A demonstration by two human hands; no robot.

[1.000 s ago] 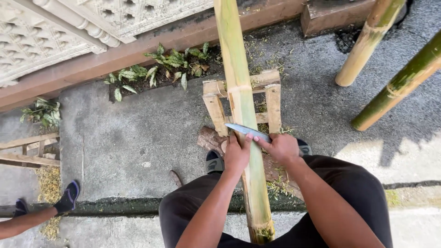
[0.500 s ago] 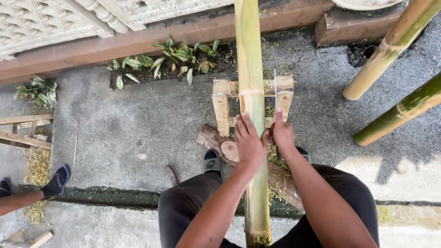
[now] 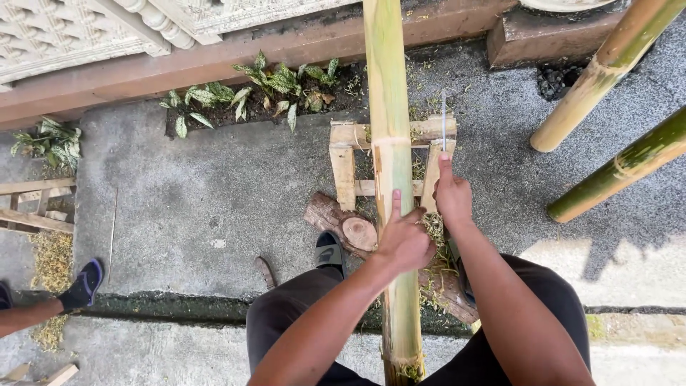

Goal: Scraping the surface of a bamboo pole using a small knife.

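A long green-yellow bamboo pole (image 3: 389,143) runs from between my legs up across a small wooden frame (image 3: 345,161). My left hand (image 3: 404,239) rests on the pole, fingers wrapped around it with the index finger pointing up along it. Just right of the pole, my right hand (image 3: 452,196) grips the handle of a knife (image 3: 444,121), its thin blade edge-on and pointing away from me over the frame. A short log (image 3: 343,225) lies under the pole by my shoe (image 3: 329,251).
Two more bamboo poles (image 3: 607,68) lean at the right. Another person's foot in a dark shoe (image 3: 82,284) shows at the left edge. Leafy plants (image 3: 264,89) grow along a brown ledge. Wood slats (image 3: 32,207) and shavings lie at left.
My right hand has turned the knife from lying flat across the pole to pointing away, right of it. My left hand has slid down the pole towards me.
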